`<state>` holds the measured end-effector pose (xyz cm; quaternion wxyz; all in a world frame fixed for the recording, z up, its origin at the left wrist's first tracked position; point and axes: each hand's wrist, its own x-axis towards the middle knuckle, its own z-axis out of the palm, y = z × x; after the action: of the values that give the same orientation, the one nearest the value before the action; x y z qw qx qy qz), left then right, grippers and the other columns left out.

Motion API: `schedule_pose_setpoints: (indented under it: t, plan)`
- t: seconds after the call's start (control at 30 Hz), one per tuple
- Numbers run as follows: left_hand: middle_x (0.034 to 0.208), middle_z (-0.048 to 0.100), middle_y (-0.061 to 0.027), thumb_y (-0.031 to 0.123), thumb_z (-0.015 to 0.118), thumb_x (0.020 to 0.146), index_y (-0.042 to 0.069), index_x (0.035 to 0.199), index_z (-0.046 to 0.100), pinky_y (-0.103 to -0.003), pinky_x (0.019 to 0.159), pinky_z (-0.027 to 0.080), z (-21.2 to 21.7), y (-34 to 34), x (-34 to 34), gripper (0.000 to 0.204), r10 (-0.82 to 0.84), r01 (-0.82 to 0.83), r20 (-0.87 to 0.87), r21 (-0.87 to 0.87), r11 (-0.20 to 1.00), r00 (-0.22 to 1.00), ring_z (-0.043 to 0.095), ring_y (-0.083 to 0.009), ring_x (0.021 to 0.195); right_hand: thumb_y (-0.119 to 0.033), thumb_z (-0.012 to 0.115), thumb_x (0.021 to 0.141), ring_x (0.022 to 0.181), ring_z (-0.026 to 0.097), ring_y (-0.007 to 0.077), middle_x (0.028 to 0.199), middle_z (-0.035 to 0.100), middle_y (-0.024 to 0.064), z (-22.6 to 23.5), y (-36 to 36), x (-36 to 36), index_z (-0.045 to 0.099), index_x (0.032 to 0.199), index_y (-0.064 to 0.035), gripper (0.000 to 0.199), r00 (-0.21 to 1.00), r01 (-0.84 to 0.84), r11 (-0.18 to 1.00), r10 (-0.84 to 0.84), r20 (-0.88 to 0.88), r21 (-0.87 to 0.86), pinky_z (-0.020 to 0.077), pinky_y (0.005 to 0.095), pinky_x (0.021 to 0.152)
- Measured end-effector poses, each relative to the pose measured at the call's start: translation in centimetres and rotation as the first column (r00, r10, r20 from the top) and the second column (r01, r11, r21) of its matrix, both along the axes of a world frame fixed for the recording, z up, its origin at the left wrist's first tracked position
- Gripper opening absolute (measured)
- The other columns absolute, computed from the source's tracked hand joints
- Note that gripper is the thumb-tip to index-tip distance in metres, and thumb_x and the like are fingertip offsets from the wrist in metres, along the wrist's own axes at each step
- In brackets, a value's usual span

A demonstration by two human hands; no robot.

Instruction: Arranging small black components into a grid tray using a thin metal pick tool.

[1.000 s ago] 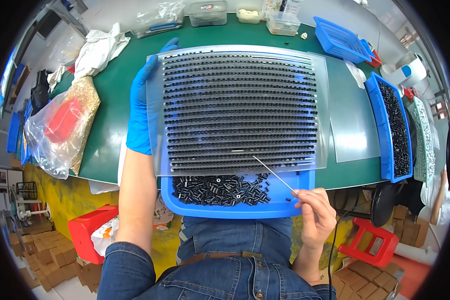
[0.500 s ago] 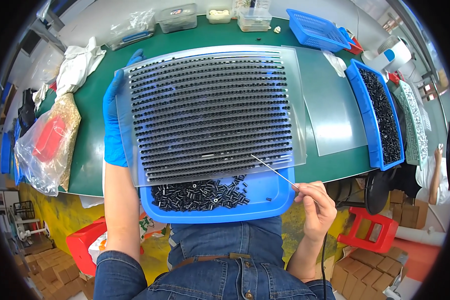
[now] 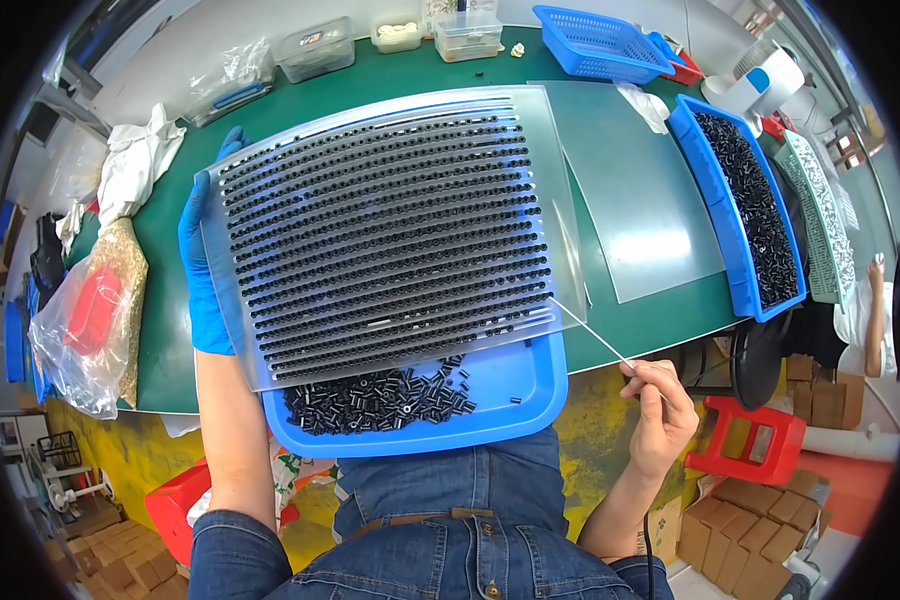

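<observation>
My left hand (image 3: 202,270), in a blue glove, grips the left edge of a clear plastic plate (image 3: 560,215). Rows of small black cylinders (image 3: 380,235) fill the plate, with a few pale gaps in the lower rows. In my bare right hand (image 3: 662,412), a thin metal rod (image 3: 595,335) is pinched between the fingers. Its tip is at the right end of a lower row; whether it touches a cylinder I cannot tell. Below the plate, a blue tray (image 3: 545,400) holds a heap of loose black cylinders (image 3: 370,402).
Another clear sheet (image 3: 650,225) lies on the green table (image 3: 160,340). To the right stands a blue bin (image 3: 685,150) of black cylinders. A blue basket (image 3: 605,50) and plastic boxes (image 3: 467,38) line the back; bags (image 3: 120,300) lie left. A red stool (image 3: 745,440) stands lower right.
The rod tip has moved right, from within a lower row to its right end, and my right hand has drawn rightward. The plate, tray and background sit farther left in view.
</observation>
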<state>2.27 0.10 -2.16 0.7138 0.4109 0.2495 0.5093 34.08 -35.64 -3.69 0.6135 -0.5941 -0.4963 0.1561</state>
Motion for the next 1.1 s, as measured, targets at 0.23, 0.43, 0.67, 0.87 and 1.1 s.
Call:
schedule_pose_setpoints:
  t: [0.23, 0.43, 0.67, 0.87, 1.1]
  plan:
    - [0.147, 0.045, -0.0190, 0.044, 0.056, 0.094, -0.001, 0.152, 0.029, -0.043, 0.115, 0.034, 0.5, -0.8, 0.4, 0.079, 0.055, -0.054, -0.026, 0.027, 0.998, 0.998, 0.045, -0.0285, 0.134, -0.005, 0.056, 0.098, 0.082, 0.058, 0.0185, 0.106, 0.069, 0.0192, -0.5, -0.3, 0.4, 0.065, 0.112, 0.0059, 0.020, 1.000, 0.017, 1.000, -0.017, -0.015, 0.008, 0.0478, 0.0280, 0.069]
    - [0.146, 0.045, -0.0192, 0.045, 0.057, 0.093, -0.001, 0.152, 0.028, -0.043, 0.115, 0.033, 0.3, -0.4, 0.1, 0.080, 0.028, -0.026, -0.042, 0.045, 0.999, 0.999, 0.045, -0.0292, 0.134, -0.005, 0.056, 0.098, 0.082, 0.058, 0.0188, 0.105, 0.069, 0.0195, -0.2, -0.2, 0.2, 0.065, 0.111, 0.0060, 0.020, 1.000, 0.021, 1.000, -0.021, 0.013, -0.013, 0.0482, 0.0285, 0.069]
    - [0.147, 0.044, -0.0194, 0.045, 0.056, 0.093, -0.001, 0.153, 0.028, -0.042, 0.115, 0.034, -0.3, 0.4, -0.4, 0.081, -0.017, 0.017, 0.013, 0.018, 1.000, 1.000, 0.045, -0.0292, 0.134, -0.005, 0.057, 0.097, 0.083, 0.059, 0.0197, 0.104, 0.069, 0.0198, 0.1, 0.3, -0.7, 0.066, 0.110, 0.0061, 0.019, 0.998, -0.008, 1.000, 0.010, 0.069, -0.027, 0.0489, 0.0289, 0.069]
    - [0.148, 0.043, -0.0203, 0.046, 0.055, 0.094, -0.002, 0.153, 0.027, -0.042, 0.115, 0.034, -0.6, 0.9, -0.8, 0.080, -0.027, 0.028, -0.011, 0.056, 0.998, 1.000, 0.045, -0.0291, 0.134, -0.004, 0.057, 0.096, 0.081, 0.059, 0.0199, 0.102, 0.069, 0.0196, 0.4, 0.5, -1.1, 0.066, 0.109, 0.0063, 0.019, 0.996, -0.007, 1.000, 0.009, 0.088, -0.024, 0.0495, 0.0288, 0.068]
    - [0.148, 0.044, -0.0205, 0.046, 0.055, 0.094, -0.002, 0.152, 0.028, -0.042, 0.115, 0.034, -0.4, 0.6, -0.6, 0.080, -0.021, 0.022, -0.007, 0.046, 0.999, 1.000, 0.045, -0.0292, 0.134, -0.003, 0.058, 0.094, 0.080, 0.060, 0.0198, 0.100, 0.070, 0.0194, 0.4, 0.9, -1.9, 0.068, 0.104, 0.0064, 0.016, 0.995, -0.062, 0.997, 0.065, 0.081, -0.037, 0.0503, 0.0285, 0.068]
